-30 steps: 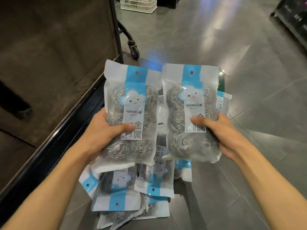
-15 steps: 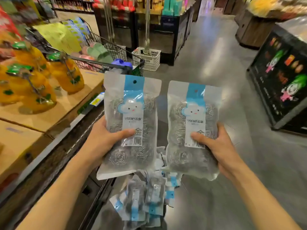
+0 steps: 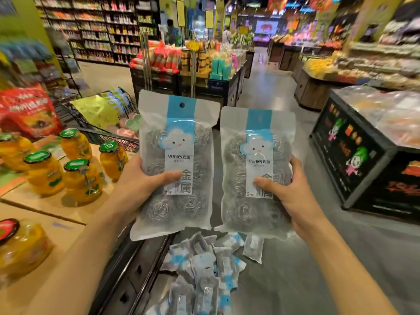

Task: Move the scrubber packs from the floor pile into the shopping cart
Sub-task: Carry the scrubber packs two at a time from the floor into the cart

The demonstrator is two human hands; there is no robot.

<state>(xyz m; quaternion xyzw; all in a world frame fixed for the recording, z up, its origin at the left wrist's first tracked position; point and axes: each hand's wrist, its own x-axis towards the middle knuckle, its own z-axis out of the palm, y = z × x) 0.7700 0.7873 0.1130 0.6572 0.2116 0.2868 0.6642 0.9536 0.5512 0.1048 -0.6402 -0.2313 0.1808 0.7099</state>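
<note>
I hold two clear packs of steel scrubbers with blue-and-white cloud labels upright in front of me. My left hand [image 3: 141, 185] grips the left scrubber pack [image 3: 179, 137], thumb across its label. My right hand [image 3: 288, 192] grips the right scrubber pack [image 3: 256, 155] the same way. Below them, the floor pile of scrubber packs [image 3: 204, 269] lies on the grey floor beside a low black shelf edge. The wire shopping cart [image 3: 106, 133] stands ahead on the left, behind the left pack, holding yellow, pink and green goods.
A cardboard display with jars of yellow fruit [image 3: 79, 176] runs along my left. A black display crate [image 3: 368, 155] stands to the right. The grey aisle floor [image 3: 268, 92] stretches ahead between shelves and product stands.
My view has risen from the floor to the aisle. Both packs have come up with my hands, away from the pile, and the cart is now in sight.
</note>
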